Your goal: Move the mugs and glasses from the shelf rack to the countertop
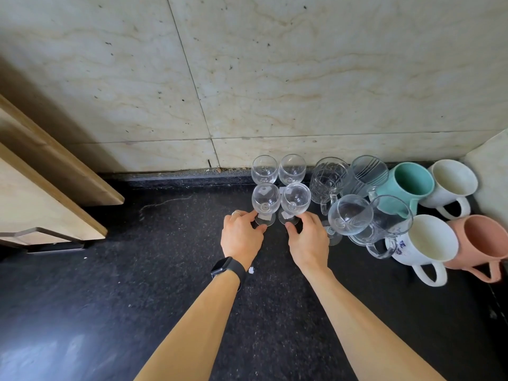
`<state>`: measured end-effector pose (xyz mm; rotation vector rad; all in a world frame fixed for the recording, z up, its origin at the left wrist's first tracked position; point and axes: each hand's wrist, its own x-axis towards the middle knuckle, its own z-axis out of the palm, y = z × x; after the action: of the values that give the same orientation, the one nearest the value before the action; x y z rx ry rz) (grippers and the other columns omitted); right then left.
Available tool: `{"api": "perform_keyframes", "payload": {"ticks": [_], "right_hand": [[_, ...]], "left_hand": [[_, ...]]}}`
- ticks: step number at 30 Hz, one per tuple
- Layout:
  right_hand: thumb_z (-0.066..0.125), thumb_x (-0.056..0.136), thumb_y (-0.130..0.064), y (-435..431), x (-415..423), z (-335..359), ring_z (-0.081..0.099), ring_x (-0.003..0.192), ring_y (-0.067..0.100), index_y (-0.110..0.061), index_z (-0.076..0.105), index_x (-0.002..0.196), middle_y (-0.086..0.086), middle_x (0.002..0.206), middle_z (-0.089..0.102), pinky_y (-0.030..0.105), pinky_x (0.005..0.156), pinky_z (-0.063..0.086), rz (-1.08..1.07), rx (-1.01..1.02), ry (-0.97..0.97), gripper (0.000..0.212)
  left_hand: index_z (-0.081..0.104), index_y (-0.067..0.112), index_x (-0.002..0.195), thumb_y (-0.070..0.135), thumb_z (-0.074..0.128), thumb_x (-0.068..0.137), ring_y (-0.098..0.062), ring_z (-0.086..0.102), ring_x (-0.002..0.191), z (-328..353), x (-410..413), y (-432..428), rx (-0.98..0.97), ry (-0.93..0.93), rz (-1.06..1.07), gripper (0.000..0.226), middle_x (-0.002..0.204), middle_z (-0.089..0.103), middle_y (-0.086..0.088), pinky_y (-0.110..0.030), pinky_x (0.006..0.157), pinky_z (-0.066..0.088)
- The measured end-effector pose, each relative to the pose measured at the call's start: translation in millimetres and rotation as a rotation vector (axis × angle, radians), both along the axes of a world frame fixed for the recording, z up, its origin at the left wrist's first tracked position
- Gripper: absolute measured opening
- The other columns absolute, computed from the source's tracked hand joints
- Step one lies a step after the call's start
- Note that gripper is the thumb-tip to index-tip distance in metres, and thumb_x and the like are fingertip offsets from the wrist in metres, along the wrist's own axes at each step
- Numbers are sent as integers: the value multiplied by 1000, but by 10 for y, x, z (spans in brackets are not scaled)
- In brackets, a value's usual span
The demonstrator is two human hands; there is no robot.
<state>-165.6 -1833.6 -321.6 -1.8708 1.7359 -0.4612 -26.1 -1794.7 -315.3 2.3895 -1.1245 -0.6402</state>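
The left hand (241, 235) pinches the foot of one stemmed glass (265, 200), and the right hand (308, 237) pinches the foot of its neighbour (295, 200); both glasses stand on the black countertop (137, 270). Two more glasses (277, 169) stand behind at the back edge, with glass mugs (328, 178) and ceramic mugs (428, 243) toward the right back corner. The rack is out of view, so what remains is unclear; the job looks far along.
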Motion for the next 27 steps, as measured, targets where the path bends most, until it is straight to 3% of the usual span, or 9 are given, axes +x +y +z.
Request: {"api": "perform_keyframes", "payload": {"ticks": [15, 19, 21, 24, 27], "right_hand": [[66, 93, -24, -28, 9, -31, 60, 119, 24, -17, 60, 129, 1, 133, 58, 39, 95, 51, -4, 52, -77, 37], [65, 94, -20, 133, -111, 138, 40, 143, 21, -15, 46, 146, 3, 153, 45, 40, 116, 35, -2, 233, -105, 56], [64, 93, -21, 332, -210, 322, 47, 138, 19, -16, 50, 143, 3, 150, 49, 35, 115, 33, 14, 318, -130, 52], [62, 94, -25, 577, -391, 761, 60, 120, 12, -24, 59, 133, -7, 137, 61, 25, 106, 40, 97, 431, -164, 39], [60, 96, -28, 713, -595, 1219, 63, 103, 2, -27, 65, 126, -12, 128, 66, 15, 96, 43, 185, 442, -157, 31]], "left_hand": [[67, 37, 122, 41, 71, 83, -24, 58, 106, -44, 102, -101, 79, 1, -68, 39, 106, 63, 2, -41, 81, 57], [47, 35, 142, 31, 75, 80, -22, 53, 113, 65, 92, 81, 137, 108, -148, 68, 114, 59, -1, -36, 88, 53], [46, 31, 142, 28, 76, 77, -21, 52, 117, 175, 80, 270, 181, 168, -192, 71, 122, 56, -3, -35, 94, 51], [61, 30, 130, 34, 74, 77, -20, 57, 115, 438, 88, 609, 313, 151, -287, 55, 127, 56, -2, -35, 98, 50], [63, 32, 127, 41, 68, 82, -21, 58, 115, 748, 115, 899, 388, 99, -322, 46, 127, 58, -1, -35, 98, 50]]}}
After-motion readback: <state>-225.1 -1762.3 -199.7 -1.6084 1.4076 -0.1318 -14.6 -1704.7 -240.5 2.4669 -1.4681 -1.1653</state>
